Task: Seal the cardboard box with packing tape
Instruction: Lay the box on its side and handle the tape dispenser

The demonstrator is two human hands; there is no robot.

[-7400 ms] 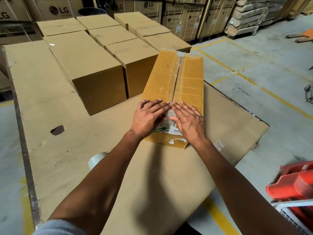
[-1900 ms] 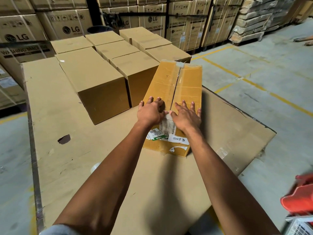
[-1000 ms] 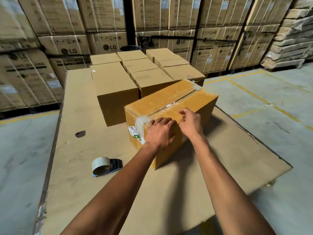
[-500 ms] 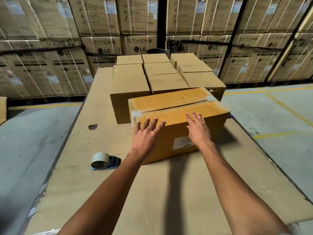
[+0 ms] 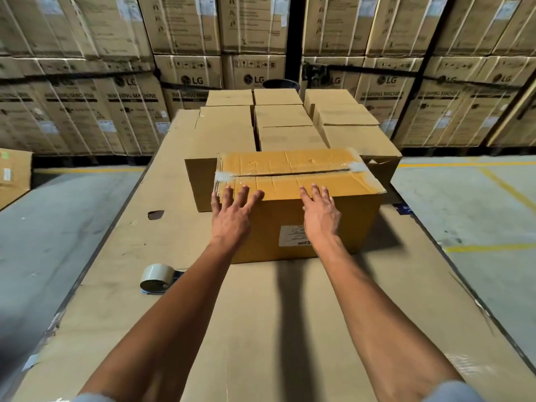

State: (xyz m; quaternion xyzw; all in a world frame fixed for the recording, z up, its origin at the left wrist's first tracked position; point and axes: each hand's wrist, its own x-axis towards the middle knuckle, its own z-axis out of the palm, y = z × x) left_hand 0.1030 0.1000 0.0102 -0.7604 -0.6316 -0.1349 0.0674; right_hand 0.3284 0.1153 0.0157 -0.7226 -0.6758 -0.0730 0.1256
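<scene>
An orange-brown cardboard box (image 5: pixel 290 175) lies crosswise on the cardboard-covered work surface (image 5: pixel 261 314), its top flaps closed with clear tape along the centre seam and over both ends. A white label shows on its near side. My left hand (image 5: pixel 232 216) has its fingers spread at the box's near-left top edge. My right hand (image 5: pixel 319 211) is spread against the near top edge further right. Neither hand holds anything. A roll of packing tape (image 5: pixel 155 277) on a blue dispenser lies on the surface to the left of my left forearm.
Several plain brown boxes (image 5: pixel 284 123) stand in rows right behind the taped box. Tall stacks of LG washing machine cartons (image 5: pixel 87 105) form a wall at the back. Grey concrete floor with yellow lines (image 5: pixel 478 198) lies on both sides. A small hole (image 5: pixel 156 214) marks the surface.
The box has been turned from lengthwise to crosswise, its long side now facing me. My hands went from pressing tape at its end to resting spread on its near top edge.
</scene>
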